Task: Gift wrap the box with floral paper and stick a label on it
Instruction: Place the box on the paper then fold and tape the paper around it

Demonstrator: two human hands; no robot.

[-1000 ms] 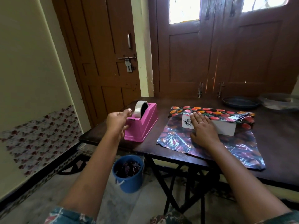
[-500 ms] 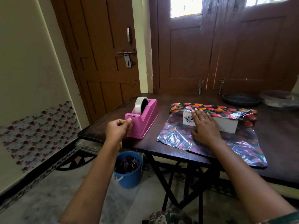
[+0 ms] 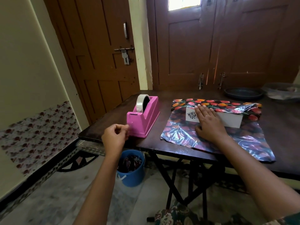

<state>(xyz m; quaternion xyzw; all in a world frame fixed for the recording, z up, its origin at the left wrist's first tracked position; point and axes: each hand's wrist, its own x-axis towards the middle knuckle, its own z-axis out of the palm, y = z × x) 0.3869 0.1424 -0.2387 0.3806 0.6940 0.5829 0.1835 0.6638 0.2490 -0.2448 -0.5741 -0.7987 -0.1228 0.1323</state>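
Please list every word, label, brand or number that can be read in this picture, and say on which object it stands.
No text can be read.
White box: a black printed emblem on its near side, too blurred to read.
Pink tape dispenser: no writing visible.

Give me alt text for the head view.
A person's right hand presses flat on a white box lying on floral wrapping paper on a dark table. Their left hand, fingertips pinched together, sits just in front of a pink tape dispenser; whether it holds tape is unclear. A blue bucket stands on the floor below.
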